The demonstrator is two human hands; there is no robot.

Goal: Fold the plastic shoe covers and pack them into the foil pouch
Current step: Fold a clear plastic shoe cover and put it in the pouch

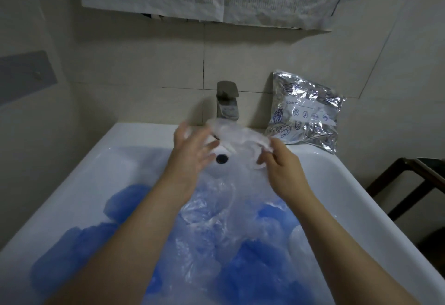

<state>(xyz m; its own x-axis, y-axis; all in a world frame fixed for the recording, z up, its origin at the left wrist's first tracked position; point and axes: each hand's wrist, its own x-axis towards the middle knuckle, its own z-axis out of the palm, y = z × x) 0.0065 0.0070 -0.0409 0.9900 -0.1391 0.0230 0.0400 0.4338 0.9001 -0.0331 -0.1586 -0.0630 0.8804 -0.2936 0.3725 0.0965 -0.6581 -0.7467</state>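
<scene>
Over a white sink (pixel 72 198), blue shoe covers (pixel 79 254) lie heaped in the basin's left and near part, with clear ones among them. Your left hand (pixel 192 150) is raised above the drain (pixel 221 158), its fingers (pixel 207 133) spread and straight, touching the left end of a clear shoe cover (pixel 237 136). The cover stretches in front of the grey tap (pixel 227 101). Your right hand (pixel 280 160) pinches its right end, fingers curled round the plastic. Farther right, the crinkled foil pouch (pixel 305 109) leans against the tiled wall on the sink's back ledge.
</scene>
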